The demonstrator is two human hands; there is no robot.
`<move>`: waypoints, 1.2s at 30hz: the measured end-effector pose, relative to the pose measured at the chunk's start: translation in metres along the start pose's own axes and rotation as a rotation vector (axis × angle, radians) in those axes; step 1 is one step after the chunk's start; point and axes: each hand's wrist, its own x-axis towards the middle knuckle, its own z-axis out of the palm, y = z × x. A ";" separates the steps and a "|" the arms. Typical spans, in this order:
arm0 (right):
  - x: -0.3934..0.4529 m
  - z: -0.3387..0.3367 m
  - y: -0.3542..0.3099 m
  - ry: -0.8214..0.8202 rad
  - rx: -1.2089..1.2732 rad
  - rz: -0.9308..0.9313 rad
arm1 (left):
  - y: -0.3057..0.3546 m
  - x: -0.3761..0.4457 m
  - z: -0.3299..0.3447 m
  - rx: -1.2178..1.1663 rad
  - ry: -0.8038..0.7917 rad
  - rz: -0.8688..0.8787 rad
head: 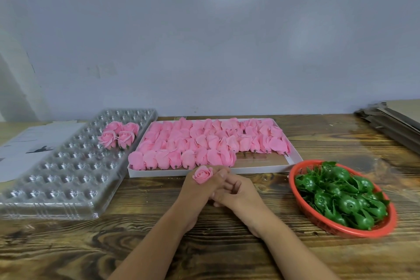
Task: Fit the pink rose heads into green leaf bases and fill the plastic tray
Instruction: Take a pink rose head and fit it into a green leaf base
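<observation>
While the left hand (pixel 200 186) pinches a soft pink fabric rose head (pixel 203 174) and the right hand (pixel 236 191) curls against it, gripping nothing I can see, the clear dimpled plastic tray (pixel 68 179) to their left holds four roses (pixel 119 134); nearly all pockets remain unfilled.

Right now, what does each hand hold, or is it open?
Left hand: holds a pink rose at its fingertips.
Right hand: fingers curled against the left hand; holding anything cannot be told.
</observation>
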 end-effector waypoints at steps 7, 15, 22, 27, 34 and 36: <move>-0.004 -0.001 -0.004 -0.101 0.063 0.100 | 0.000 0.000 -0.006 -0.075 -0.204 -0.042; -0.001 -0.001 0.001 -0.012 -0.020 0.047 | -0.003 0.002 -0.001 -0.037 -0.018 -0.018; 0.000 0.005 0.001 0.057 -0.131 -0.060 | -0.006 0.004 -0.001 0.003 0.018 -0.008; -0.001 0.000 0.001 -0.006 0.008 0.039 | -0.003 0.000 -0.001 0.018 -0.008 0.014; -0.002 0.000 0.000 -0.027 0.080 0.073 | -0.001 -0.002 0.000 0.042 -0.040 0.028; -0.001 0.000 0.001 -0.023 0.039 0.052 | -0.003 -0.001 -0.001 0.066 -0.049 0.038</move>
